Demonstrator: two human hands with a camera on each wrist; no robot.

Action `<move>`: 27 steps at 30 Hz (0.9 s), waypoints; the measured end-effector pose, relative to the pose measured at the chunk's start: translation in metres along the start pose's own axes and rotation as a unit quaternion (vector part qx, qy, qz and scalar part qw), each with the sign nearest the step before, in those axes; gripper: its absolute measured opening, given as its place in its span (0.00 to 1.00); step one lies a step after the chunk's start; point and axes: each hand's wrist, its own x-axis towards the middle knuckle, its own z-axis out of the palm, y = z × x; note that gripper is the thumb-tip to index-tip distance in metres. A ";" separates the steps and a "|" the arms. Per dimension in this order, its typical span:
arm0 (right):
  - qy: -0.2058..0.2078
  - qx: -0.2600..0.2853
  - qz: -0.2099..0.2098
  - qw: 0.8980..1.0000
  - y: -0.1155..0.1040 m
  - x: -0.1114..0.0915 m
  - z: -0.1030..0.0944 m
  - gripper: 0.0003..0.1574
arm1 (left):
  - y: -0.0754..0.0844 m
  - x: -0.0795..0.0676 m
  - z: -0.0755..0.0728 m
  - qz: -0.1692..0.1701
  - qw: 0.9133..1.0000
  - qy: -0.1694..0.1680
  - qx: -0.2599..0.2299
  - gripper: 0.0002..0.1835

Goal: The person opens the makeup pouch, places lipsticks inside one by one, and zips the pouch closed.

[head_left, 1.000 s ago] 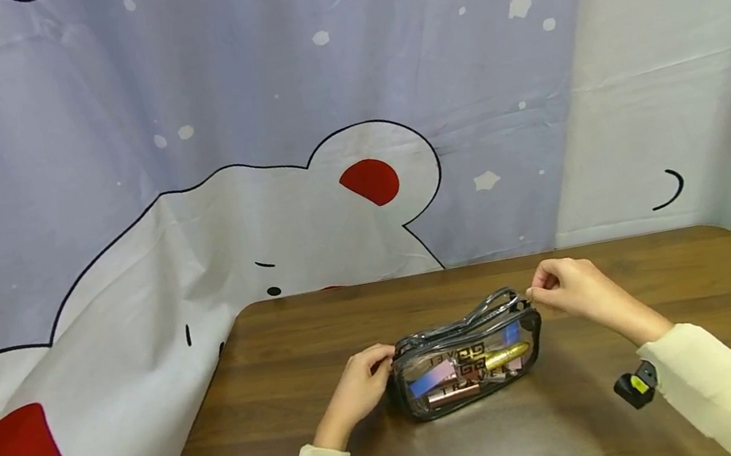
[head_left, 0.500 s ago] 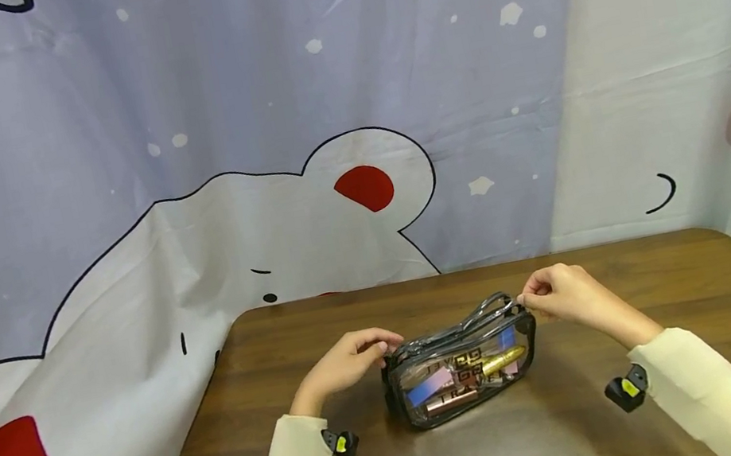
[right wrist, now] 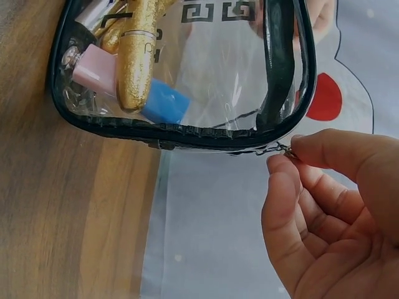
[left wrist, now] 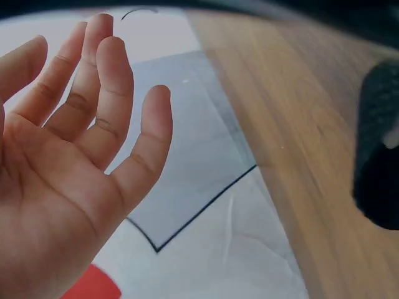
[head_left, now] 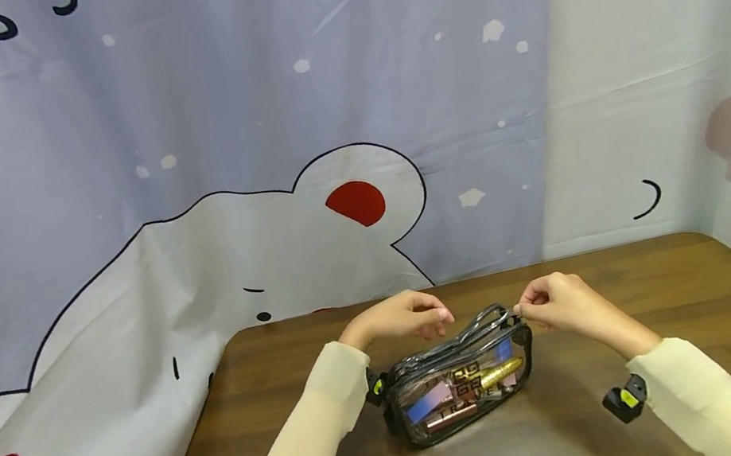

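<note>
A clear pouch with black trim (head_left: pixel 431 360) stands on the wooden table, dark lettering on its front. Inside show a gold glittery tube (head_left: pixel 502 372), a pink-and-blue item (head_left: pixel 429 401) and a rose-gold tube (head_left: pixel 451 418). At the pouch's right end my right hand (head_left: pixel 562 301) pinches a small metal zipper pull (right wrist: pixel 286 150) between thumb and index finger. My left hand (head_left: pixel 404 317) hovers over the pouch's back top edge, apart from the pull. In the left wrist view, the left hand (left wrist: pixel 68 162) has its fingers extended and holds nothing.
The brown wooden table (head_left: pixel 279 404) extends around the pouch, its far edge meeting a printed curtain (head_left: pixel 450 125). Dark loop straps (head_left: pixel 492 313) rise from the pouch's top. A small black device (head_left: pixel 626 398) sits on the right wrist.
My left hand has let go of the pouch's left end and moved right and up, over its top. The right hand keeps pinching the zipper pull at the right end.
</note>
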 end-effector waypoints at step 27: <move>-0.011 0.022 -0.005 1.000 -0.003 -0.002 0.000 0.10 | 0.025 0.008 0.010 0.075 0.989 -0.067 0.105 0.24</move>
